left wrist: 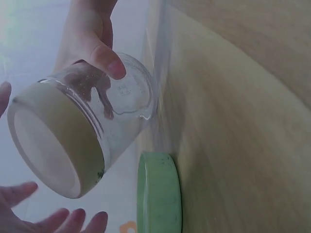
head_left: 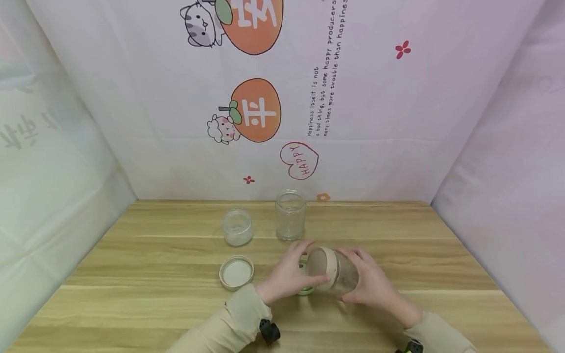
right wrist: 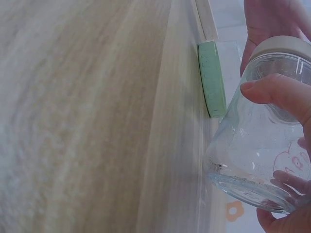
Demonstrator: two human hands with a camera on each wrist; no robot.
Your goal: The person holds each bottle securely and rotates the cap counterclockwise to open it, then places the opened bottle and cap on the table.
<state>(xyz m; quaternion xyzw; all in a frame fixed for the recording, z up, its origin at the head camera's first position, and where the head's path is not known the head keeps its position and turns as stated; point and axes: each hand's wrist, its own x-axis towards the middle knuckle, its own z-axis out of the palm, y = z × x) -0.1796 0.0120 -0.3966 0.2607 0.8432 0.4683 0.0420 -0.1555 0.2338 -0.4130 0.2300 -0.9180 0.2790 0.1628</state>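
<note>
A clear glass jar [head_left: 347, 274] with a beige screw lid [left wrist: 73, 131] is tilted on its side, its lid end towards my left hand. Gripping the jar's glass body is my right hand [head_left: 374, 283], its thumb along one side. My left hand [head_left: 291, 274] reaches round the lid end with fingers spread; in the left wrist view these fingers stand apart from the lid. Behind and below the lid, a green jar lid [left wrist: 163, 194] lies on the table, partly hidden by my left hand and the jar in the head view.
Near the back of the wooden table [head_left: 176, 284] stand a tall open glass jar [head_left: 290, 220] and a short glass jar [head_left: 237, 229]. An upturned beige lid [head_left: 236, 273] lies left of my left hand. Printed cloth walls [head_left: 366, 162] enclose the table.
</note>
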